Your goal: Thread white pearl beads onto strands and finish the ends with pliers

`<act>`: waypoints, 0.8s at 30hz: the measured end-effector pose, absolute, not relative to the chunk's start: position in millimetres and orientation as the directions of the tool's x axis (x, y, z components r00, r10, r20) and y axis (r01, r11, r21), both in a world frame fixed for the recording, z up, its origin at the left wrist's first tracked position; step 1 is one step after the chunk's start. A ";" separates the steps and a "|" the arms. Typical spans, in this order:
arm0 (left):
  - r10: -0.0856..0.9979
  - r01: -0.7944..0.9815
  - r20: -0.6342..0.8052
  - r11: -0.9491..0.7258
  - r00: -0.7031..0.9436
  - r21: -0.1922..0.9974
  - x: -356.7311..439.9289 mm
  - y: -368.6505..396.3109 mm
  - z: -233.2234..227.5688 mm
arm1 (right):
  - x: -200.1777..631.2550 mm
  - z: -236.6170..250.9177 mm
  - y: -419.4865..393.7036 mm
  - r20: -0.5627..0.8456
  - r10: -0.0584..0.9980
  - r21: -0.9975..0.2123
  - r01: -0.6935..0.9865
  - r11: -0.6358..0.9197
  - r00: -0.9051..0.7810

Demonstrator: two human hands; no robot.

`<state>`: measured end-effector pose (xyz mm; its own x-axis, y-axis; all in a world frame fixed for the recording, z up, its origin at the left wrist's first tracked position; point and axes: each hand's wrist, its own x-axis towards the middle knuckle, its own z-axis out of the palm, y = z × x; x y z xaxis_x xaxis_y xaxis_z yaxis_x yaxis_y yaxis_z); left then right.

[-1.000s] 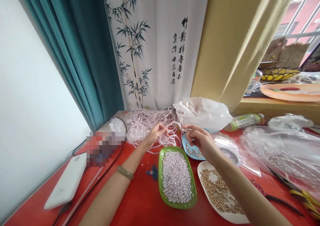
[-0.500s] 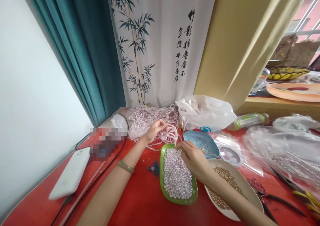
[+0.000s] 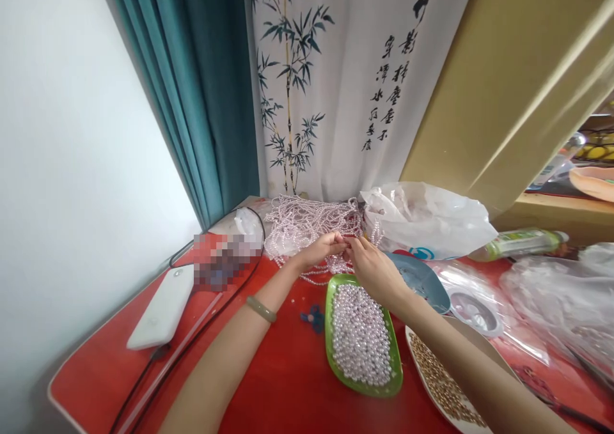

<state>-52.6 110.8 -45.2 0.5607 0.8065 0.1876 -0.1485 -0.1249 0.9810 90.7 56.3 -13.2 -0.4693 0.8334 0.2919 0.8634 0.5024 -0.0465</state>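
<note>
My left hand [image 3: 325,250], with a bangle on its wrist, is closed in a pinch at the near edge of the heaped pearl bead strings [image 3: 309,220]. A strand of beads [image 3: 339,264] hangs beneath its fingers. Fingertip to fingertip with it, my right hand [image 3: 373,266] is also pinched shut; whatever lies between its fingers is too small to make out. Just below the hands stands a green tray [image 3: 330,351] full of loose pearly beads [image 3: 362,335]. A blue tray [image 3: 422,280] with small bits in it sits partly behind my right wrist.
Gold beads [image 3: 441,376] lie on a white plate [image 3: 484,335] under my right forearm. A white plastic bag [image 3: 426,220], a bottle [image 3: 522,243] and clear packaging [image 3: 551,287] are to the right. On the left are a white phone [image 3: 163,309] and a black cable [image 3: 211,319].
My right hand has risen from the edge of the green tray to meet my left hand's fingertips. The view has turned slightly left.
</note>
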 end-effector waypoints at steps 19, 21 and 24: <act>0.913 -0.125 0.271 -0.244 0.303 0.962 -58.7 127.6 -62.5 | 99.1 -24.6 61.6 0.203 0.944 -0.482 0.813 0.327 -0.259; 0.934 -0.152 0.269 -0.238 0.235 0.959 -58.7 131.3 -67.0 | 99.8 -25.4 60.6 0.099 0.969 -0.792 0.573 0.213 -0.224; 0.964 -0.206 0.233 -0.204 0.128 0.957 -58.5 133.7 -71.9 | 100.2 -19.8 55.4 -0.069 0.949 -0.991 0.127 -0.031 -0.307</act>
